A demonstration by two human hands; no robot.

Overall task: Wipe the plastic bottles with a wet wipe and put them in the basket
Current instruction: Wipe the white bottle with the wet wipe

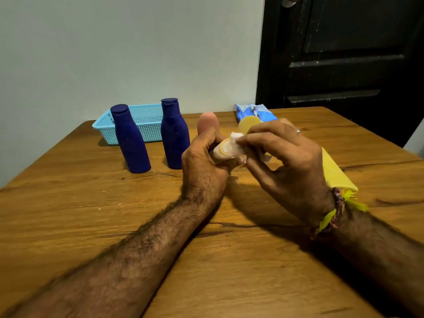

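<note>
Wiping a pale bottle (pixel 221 151): left hand (pixel 202 154) has its grip clamped on it above the surface (pixel 91 214), right hand (pixel 282 157) pinching the wipe (pixel 236 137). Next, probably the basket (pixel 146 123).

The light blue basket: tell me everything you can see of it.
The light blue basket is a shallow rectangular tray of what looks like plastic, with perforated mesh walls and a solid rim. It sits upright on the wooden table near the wall, at the far left. Two dark blue bottles stand in front of it, hiding part of its front wall. No contents are visible.
</note>
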